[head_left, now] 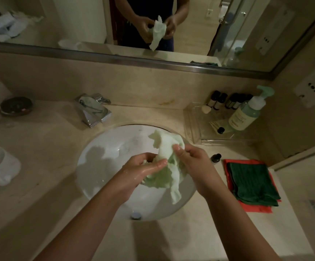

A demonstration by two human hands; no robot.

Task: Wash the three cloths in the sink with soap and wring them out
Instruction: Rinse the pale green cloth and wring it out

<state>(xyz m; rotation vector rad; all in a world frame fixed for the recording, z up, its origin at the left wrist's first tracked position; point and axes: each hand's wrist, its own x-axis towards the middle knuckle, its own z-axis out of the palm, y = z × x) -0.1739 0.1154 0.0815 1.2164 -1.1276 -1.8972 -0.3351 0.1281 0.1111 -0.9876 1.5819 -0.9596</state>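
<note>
The left hand [145, 166] and right hand [192, 162] are both gripping the pale cloth [164, 153] over the sink [100, 172], seemingly washing the first, while the green cloth [252, 181] and red cloth [254, 208] are lying untouched on the desk at three o'clock.

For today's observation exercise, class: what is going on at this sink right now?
A person holds a wet pale green cloth over the white round sink basin, with both hands gripping it: the left hand and the right hand. A folded dark green cloth lies on a red-orange cloth on the counter to the right. The chrome tap shows no running water.
</note>
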